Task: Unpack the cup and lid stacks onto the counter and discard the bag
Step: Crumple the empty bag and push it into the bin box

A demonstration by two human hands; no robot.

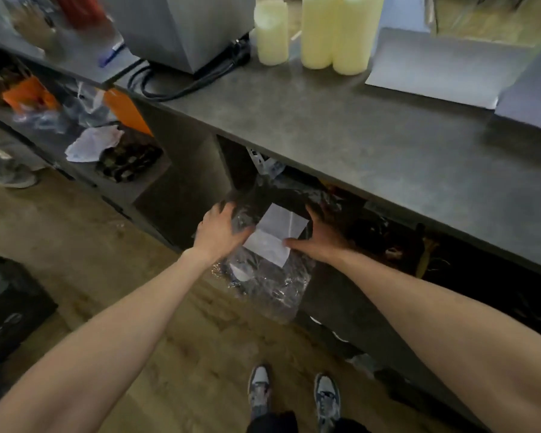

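Observation:
A clear plastic bag [264,279] with dark contents and a white paper label [274,234] sits half out of the opening under the grey counter [341,132]. My left hand [221,231] grips the bag's left side. My right hand [320,234] grips its right side, thumb at the label's edge. The bag's loose end hangs down toward the floor. I cannot tell what the dark contents are. Three pale yellow stacks [317,29] wrapped in plastic stand upright at the back of the counter.
A grey machine [181,26] with black cables [181,85] stands at the counter's back left. Grey flat panels [444,70] lie at the back right. Cluttered shelves [85,132] with orange packets and crumpled paper are to the left. My shoes [294,392] are on the wooden floor.

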